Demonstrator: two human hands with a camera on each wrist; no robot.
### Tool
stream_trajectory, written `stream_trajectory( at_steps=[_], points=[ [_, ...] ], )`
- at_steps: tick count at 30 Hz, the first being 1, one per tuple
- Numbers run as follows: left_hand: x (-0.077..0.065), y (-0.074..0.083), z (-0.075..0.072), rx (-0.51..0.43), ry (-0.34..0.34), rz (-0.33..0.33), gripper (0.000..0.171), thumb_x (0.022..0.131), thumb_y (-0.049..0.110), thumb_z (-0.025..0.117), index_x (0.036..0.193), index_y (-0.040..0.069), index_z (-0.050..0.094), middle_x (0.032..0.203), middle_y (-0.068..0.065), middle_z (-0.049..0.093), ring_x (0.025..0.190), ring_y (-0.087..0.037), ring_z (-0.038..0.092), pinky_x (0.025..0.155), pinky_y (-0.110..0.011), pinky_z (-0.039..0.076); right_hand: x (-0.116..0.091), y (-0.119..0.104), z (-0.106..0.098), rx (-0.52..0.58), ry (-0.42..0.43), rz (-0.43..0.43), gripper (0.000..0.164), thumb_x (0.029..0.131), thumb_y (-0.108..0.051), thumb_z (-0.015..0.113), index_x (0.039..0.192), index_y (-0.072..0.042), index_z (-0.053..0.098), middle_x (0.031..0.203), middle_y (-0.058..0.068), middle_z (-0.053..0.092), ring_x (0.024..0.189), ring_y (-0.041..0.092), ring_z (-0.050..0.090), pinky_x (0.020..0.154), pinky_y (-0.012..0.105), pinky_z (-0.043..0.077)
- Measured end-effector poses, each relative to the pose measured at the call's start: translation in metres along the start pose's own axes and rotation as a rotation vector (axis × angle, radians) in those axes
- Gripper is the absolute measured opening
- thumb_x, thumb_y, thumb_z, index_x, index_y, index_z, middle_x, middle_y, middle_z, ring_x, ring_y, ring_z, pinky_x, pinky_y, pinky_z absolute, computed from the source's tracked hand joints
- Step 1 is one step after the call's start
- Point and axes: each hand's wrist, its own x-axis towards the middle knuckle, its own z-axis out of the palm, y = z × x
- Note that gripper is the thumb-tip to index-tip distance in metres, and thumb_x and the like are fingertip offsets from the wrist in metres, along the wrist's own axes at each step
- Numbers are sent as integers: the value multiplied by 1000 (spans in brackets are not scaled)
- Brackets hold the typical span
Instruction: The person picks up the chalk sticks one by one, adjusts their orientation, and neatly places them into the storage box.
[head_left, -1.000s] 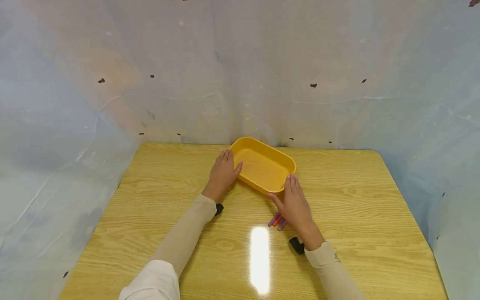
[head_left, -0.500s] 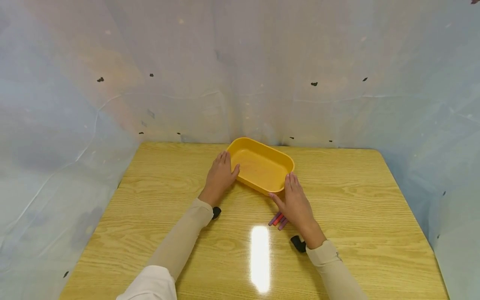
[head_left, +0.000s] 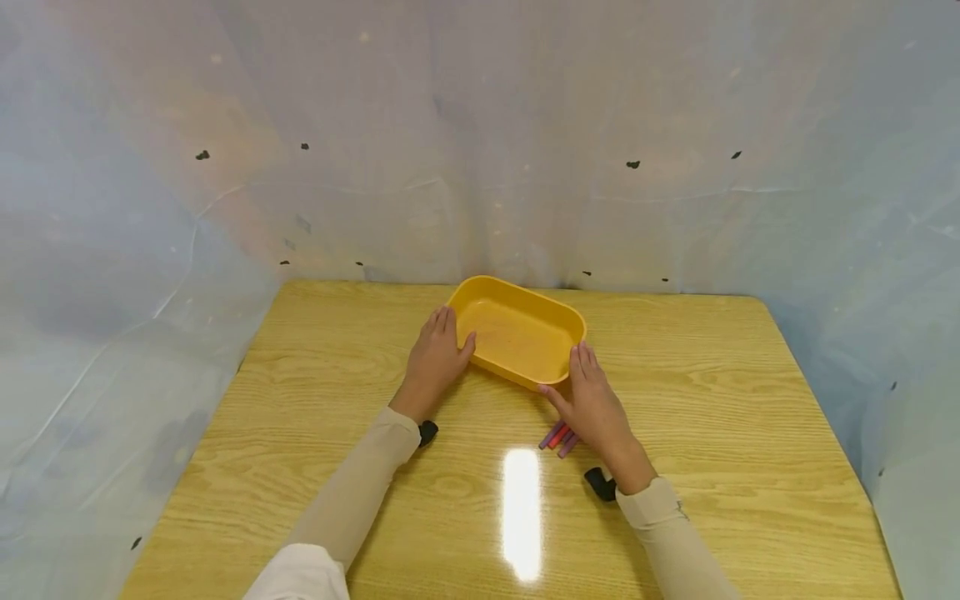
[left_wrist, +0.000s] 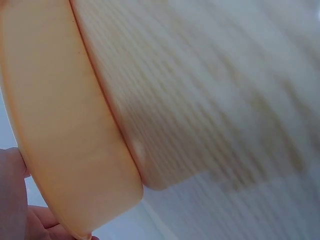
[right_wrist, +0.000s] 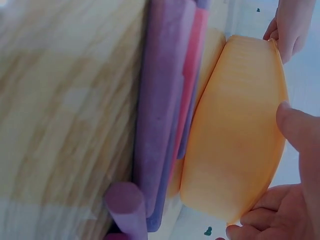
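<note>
A yellow plastic tray (head_left: pixel 517 333) sits at an angle near the table's back edge, with faint reddish marks on its floor. My left hand (head_left: pixel 437 354) grips its left end, thumb over the near rim and fingers along the outer side. At the right near corner my right hand (head_left: pixel 592 400) holds the tray, thumb on the long side and fingers round the short end. Several purple and pink chalk sticks (head_left: pixel 561 437) lie on the table, partly under my right hand; up close they show in the right wrist view as purple chalk (right_wrist: pixel 162 100) beside the tray wall.
A wood-grain table (head_left: pixel 712 417) spans the space, with a bright light reflection in front. A pale plastic sheet (head_left: pixel 480 125) hangs behind it and on both sides. Black wrist-camera mounts (head_left: pixel 600 483) show by the wrists.
The tray has slid slightly to the left with my left hand, turning a little. My right hand stays on its corner, nearly unmoved. The chalk sticks stay put.
</note>
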Motion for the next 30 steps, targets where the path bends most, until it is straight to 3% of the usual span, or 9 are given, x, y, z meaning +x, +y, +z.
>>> stream_trajectory(
  at_steps=[30],
  points=[
    [-43,-12,-8,20,35,-11,79,96,55,30,140,-10,30,143,-25,33,133,-35,29,110,-42,23,1,-3,-3,14,-64,-88,92,88,-60,48,147,3,15,152,20,9,140,30,9,108,48,23]
  ],
)
